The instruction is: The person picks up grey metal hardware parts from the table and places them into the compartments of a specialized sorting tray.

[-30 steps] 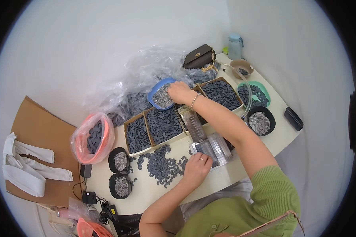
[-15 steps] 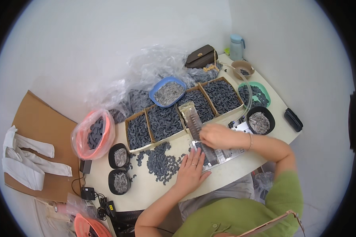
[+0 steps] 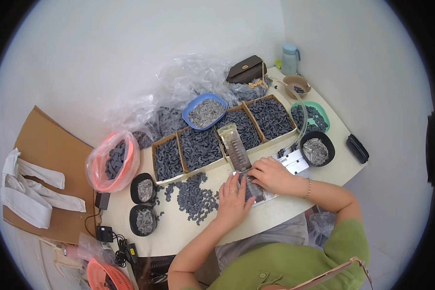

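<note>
A flat metal fixture (image 3: 267, 197) lies near the table's front edge, with dark grey parts along it. Its upper end meets a clear, ribbed plastic tray (image 3: 235, 147) that slopes back against the part boxes. My left hand (image 3: 232, 204) rests at the fixture's left side, fingers stretched out and holding nothing I can see. Over the fixture's middle, my right hand (image 3: 274, 176) reaches in from the right, its bent fingers spread and touching the surface. Under both hands the parts are partly hidden. A white-and-silver block (image 3: 295, 163) sits just beyond my right hand.
Cardboard boxes of grey parts (image 3: 199, 149) line the back, with a blue tray of metal pins (image 3: 205, 113) on top. Loose grey parts (image 3: 194, 200) lie left of my left hand. Black bowls of pins (image 3: 317, 151) stand right and left. A hose (image 3: 304, 113) curves down behind.
My right hand has gone from a closed, fist-like shape to spread fingers, lying slightly lower and to the right. The left hand has barely shifted on the fixture's edge.
</note>
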The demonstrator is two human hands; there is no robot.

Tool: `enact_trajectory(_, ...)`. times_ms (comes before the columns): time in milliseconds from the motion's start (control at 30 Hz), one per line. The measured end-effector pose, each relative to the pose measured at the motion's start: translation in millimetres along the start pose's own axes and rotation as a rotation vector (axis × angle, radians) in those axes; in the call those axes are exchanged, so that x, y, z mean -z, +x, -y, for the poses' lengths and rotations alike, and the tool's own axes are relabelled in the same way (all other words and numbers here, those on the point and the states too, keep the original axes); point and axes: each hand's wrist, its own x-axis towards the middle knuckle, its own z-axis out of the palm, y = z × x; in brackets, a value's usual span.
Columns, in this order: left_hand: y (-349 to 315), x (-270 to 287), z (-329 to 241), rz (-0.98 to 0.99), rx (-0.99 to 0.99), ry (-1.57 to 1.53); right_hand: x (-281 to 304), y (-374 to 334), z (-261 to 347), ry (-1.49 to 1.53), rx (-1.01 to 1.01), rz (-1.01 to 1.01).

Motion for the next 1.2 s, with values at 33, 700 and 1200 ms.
enact_trajectory(33, 2, 2, 2, 0.003, 0.014, -0.001, 3, -3, 0, -0.01, -0.006, 0.004)
enact_trajectory(700, 9, 15, 12, -0.053, -0.11, -0.03, 17, -13, 14, -0.119, -0.039, -0.011)
enact_trajectory(1200, -3, 6, 3, -0.029, -0.109, 0.192, 11, -16, 18, -0.157, 0.018, 0.022)
